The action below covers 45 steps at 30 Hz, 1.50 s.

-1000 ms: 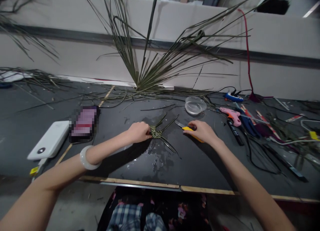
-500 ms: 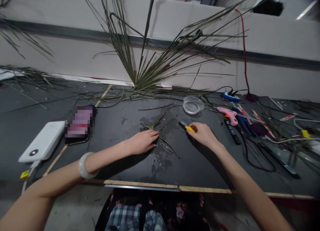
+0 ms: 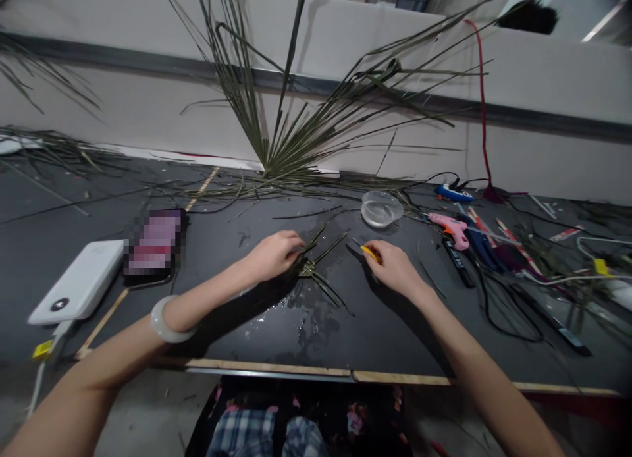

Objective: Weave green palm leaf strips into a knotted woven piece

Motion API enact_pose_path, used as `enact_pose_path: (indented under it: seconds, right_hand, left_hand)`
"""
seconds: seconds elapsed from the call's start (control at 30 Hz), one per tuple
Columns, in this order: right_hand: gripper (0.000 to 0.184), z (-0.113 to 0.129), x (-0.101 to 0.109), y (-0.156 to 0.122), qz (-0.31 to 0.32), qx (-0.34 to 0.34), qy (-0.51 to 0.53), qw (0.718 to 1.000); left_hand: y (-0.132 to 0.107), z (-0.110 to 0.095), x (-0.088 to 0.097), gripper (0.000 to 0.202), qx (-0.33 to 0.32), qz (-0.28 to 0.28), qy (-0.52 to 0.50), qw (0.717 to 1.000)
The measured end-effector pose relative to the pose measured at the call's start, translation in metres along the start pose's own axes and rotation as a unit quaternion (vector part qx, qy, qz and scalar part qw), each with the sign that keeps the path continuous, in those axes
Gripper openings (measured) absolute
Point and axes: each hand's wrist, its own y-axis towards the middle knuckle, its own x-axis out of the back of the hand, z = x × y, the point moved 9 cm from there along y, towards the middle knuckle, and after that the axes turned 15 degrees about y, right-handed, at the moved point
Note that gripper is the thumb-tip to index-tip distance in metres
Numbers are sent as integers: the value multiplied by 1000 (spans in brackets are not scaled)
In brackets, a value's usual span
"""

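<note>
A small woven palm-leaf piece lies on the black tabletop, with thin green strips fanning out from it. My left hand is just left of it, fingertips on the strips at its upper edge. My right hand is to the right of the piece and apart from it. That hand grips a yellow utility knife, whose handle is partly hidden by my fingers and whose thin blade points up and left. A white bangle circles my left wrist.
A clear bowl of water stands behind the hands. A pink glue gun, a black marker and tangled cables lie to the right. A white power bank and a pixelated phone lie left. A palm frond leans against the wall.
My left hand has moved up and right from beside the strips onto the woven piece. My right hand and the knife have barely moved.
</note>
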Motion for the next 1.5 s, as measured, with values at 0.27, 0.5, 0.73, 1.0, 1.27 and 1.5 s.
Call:
enact_pose_path:
  seconds: [0.27,0.5,0.73,1.0,1.27,1.5]
  right_hand:
    - [23,40,-12,9,24,36,24,999]
    - [32,61,-40,9,84,41,22,995]
    - [48,72,-60,-2,143,38,-11,989]
    - [49,80,-66,-2,165,29,-54,984]
    - [50,83,-74,-4,190,32,-82,978]
    - [51,80,-79,-5,213,30,-115,970]
  left_hand:
    - [-3,-7,-35,28,-62,34,36,997]
    - [-12,-13,-36,31,-54,16,61,997]
    - [-13,-11,-39,27,-40,10,57,998]
    - [-15,-11,-38,27,-33,2,50,998]
    - [-16,-5,-42,23,-8,-10,19,1000]
    - [-17,-4,-43,25,0,16,28,999]
